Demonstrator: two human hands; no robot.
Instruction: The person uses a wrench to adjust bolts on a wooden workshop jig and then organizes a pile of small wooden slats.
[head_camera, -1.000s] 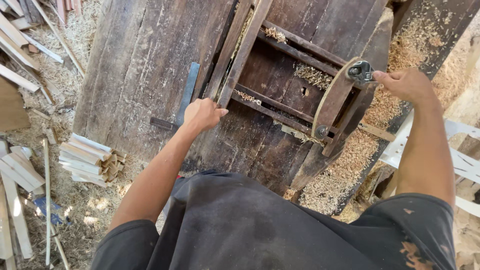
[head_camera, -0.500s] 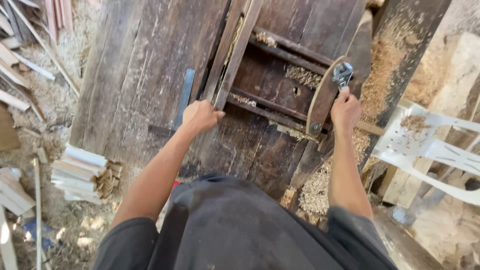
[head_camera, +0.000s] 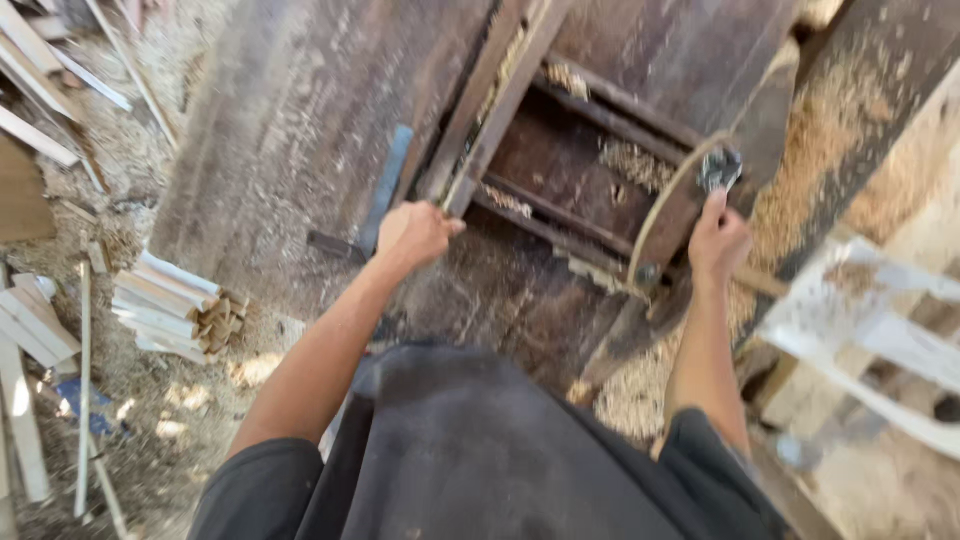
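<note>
Since the earlier frames the right hand has left the open air at the far right and come in to the metal wrench; the white plastic chair has entered view at lower right. The left hand has kept its place.

The right hand's fingers are closed round the lower end of the wrench, whose head sits at the top of the curved wooden arm. The grip at the handle's end suits turning a fastener there; the fastener itself is not visible.

The left hand is curled shut on the near end of a long wooden rail that runs up the dark plank bench. This hold appears to steady the frame against the wrench's force.

A blue-grey flat bar lies on the bench just left of the left hand. Sawdust covers the right-hand planks. A stack of pale cut strips lies on the ground at left, well apart from the bench work.

No packages, labels or signs are visible.
</note>
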